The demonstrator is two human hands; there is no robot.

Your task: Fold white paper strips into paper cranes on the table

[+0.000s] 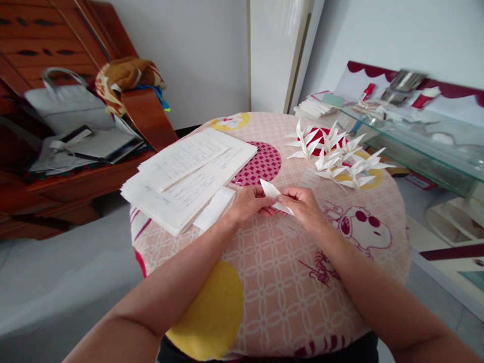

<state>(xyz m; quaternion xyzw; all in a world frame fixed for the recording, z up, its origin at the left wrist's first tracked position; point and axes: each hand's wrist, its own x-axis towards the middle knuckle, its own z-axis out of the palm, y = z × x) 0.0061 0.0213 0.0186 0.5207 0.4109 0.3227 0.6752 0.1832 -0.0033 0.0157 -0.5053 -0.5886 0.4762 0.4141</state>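
Observation:
Between my two hands is a small piece of folded white paper (270, 189), narrow and pointed at its upper end. My left hand (252, 204) pinches its left side with thumb and fingers. On the other side my right hand (301, 202) grips the lower right part, thumb on top. Both hands are just above the patterned tablecloth (272, 272). Several folded paper cranes (336, 154) sit in a group at the right rear of the table. Left of my hands lies a stack of written paper sheets (196, 176), with a smaller white paper piece (215, 207) beside it.
A glass shelf (416, 143) with metal bowls (406, 80) and a red-and-white cup (425, 98) stands close on the right. At the left, a wooden bench (147, 118) bears a grey handbag (71, 106) and a bundled brown cloth (126, 80).

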